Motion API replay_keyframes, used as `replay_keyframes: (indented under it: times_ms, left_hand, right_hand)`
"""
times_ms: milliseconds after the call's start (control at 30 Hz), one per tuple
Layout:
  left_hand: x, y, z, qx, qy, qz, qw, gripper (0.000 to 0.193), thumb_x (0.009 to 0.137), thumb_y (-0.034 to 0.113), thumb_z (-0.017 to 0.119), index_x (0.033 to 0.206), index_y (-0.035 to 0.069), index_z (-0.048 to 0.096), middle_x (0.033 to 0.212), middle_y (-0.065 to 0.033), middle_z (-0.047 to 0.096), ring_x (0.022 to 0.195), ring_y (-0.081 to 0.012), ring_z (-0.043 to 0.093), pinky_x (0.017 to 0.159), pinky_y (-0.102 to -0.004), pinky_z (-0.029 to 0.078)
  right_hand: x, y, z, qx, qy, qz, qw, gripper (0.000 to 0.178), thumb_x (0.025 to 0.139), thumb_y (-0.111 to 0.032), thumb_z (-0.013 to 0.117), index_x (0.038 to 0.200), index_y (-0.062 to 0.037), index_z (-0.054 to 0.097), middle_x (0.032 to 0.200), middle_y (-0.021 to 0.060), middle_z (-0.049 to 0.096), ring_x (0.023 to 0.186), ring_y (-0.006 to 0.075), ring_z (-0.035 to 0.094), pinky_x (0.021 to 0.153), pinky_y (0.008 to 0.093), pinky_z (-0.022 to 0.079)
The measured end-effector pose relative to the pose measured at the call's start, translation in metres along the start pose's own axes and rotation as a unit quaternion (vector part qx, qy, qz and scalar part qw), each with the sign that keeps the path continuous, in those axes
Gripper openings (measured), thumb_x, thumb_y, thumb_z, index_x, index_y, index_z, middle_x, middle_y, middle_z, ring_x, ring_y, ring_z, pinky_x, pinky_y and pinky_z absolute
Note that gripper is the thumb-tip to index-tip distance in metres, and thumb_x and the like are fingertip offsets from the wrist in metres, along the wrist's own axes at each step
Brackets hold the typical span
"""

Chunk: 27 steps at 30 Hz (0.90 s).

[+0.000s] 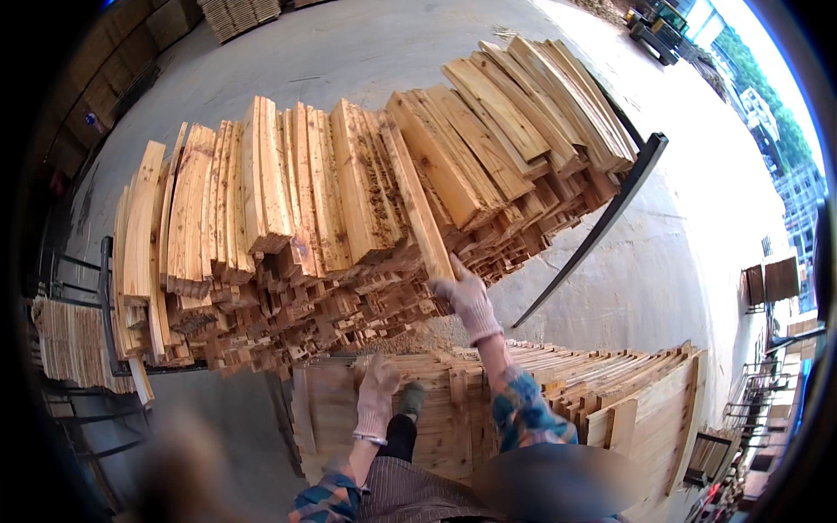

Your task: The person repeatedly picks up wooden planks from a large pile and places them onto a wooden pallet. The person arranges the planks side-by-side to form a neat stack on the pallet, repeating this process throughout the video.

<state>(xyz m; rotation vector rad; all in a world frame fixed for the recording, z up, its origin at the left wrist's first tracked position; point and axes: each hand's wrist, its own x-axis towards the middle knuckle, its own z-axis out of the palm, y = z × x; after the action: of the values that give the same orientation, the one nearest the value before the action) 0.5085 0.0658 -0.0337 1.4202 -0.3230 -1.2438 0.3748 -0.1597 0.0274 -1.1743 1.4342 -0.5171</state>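
My right hand (472, 307), in a pale knitted work glove, is closed around the near end of a long narrow wooden board (415, 205). That board lies tilted across the top of a big pile of planks (196, 205), its far end still among them. My left hand (377, 397), gloved alike, hangs lower, over a stack of wooden panels (438, 397) right in front of me. Its fingers point forward, somewhat apart, and nothing shows in them. Whether it touches the panels I cannot tell. Several planks next to the held board carry dark rough bark marks.
A dark metal post (602, 222) slants up at the pile's right end, and a black metal frame (108, 301) stands at its left end. My shoe (412, 399) shows beside the panels. A forklift (660, 30) is far off at the upper right. More stacked wood (74, 344) stands at left.
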Motion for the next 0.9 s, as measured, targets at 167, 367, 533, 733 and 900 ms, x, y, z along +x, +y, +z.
replay_keyframes:
  times_ms: [167, 367, 533, 733, 900]
  left_hand:
    - [0.051, -0.003, 0.076, -0.224, -0.239, -0.158, 0.932, 0.065, 0.090, 0.051, 0.062, 0.138, 0.010, 0.046, 0.125, -0.0039, 0.057, 0.104, -0.0145, 0.055, 0.089, -0.0298, 0.048]
    - [-0.101, 0.030, 0.115, -0.101, -0.294, -0.167, 0.936, 0.074, 0.079, 0.056, 0.066, 0.125, 0.000, 0.051, 0.115, -0.0180, 0.059, 0.094, -0.0302, 0.061, 0.086, -0.0419, 0.052]
    - [-0.249, 0.044, 0.208, 0.072, -0.486, -0.045, 0.870, 0.072, 0.075, 0.048, 0.071, 0.120, -0.005, 0.049, 0.102, -0.0168, 0.059, 0.091, -0.0267, 0.061, 0.082, -0.0390, 0.053]
    - [-0.445, 0.001, 0.300, 0.219, -0.601, -0.074, 0.765, 0.063, 0.077, 0.036, 0.071, 0.120, -0.004, 0.050, 0.093, -0.0122, 0.061, 0.078, -0.0198, 0.064, 0.067, -0.0301, 0.056]
    - [-0.454, -0.133, 0.361, 0.498, -0.473, 0.368, 0.627, 0.084, 0.075, 0.037, 0.077, 0.140, 0.004, 0.036, 0.095, -0.0130, 0.057, 0.082, -0.0260, 0.062, 0.065, -0.0367, 0.053]
  right_hand:
    - [-0.238, 0.079, -0.041, -0.212, 0.004, 0.043, 0.976, 0.093, 0.071, -0.045, 0.076, 0.148, -0.0134, 0.035, 0.118, 0.0294, 0.054, 0.108, 0.0351, 0.061, 0.091, 0.0430, 0.050]
    - [-0.398, 0.114, -0.069, -0.063, -0.080, 0.107, 0.989, 0.101, 0.070, -0.053, 0.074, 0.152, -0.0208, 0.024, 0.136, 0.0225, 0.042, 0.125, 0.0417, 0.045, 0.101, 0.0480, 0.040]
    - [-0.465, 0.129, -0.129, 0.123, 0.164, -0.145, 0.968, 0.107, 0.070, -0.050, 0.076, 0.153, -0.0135, 0.018, 0.134, 0.0235, 0.044, 0.123, 0.0409, 0.046, 0.104, 0.0428, 0.039]
    - [-0.658, 0.199, -0.215, 0.297, 0.359, -0.134, 0.875, 0.104, 0.071, -0.022, 0.078, 0.153, -0.0070, 0.017, 0.122, 0.0157, 0.051, 0.107, 0.0274, 0.055, 0.098, 0.0310, 0.045]
    - [-0.839, 0.312, -0.267, -0.144, 0.507, 0.209, 0.823, 0.092, 0.065, -0.032, 0.082, 0.146, -0.0177, 0.041, 0.129, 0.0197, 0.050, 0.113, 0.0342, 0.054, 0.099, 0.0388, 0.044]
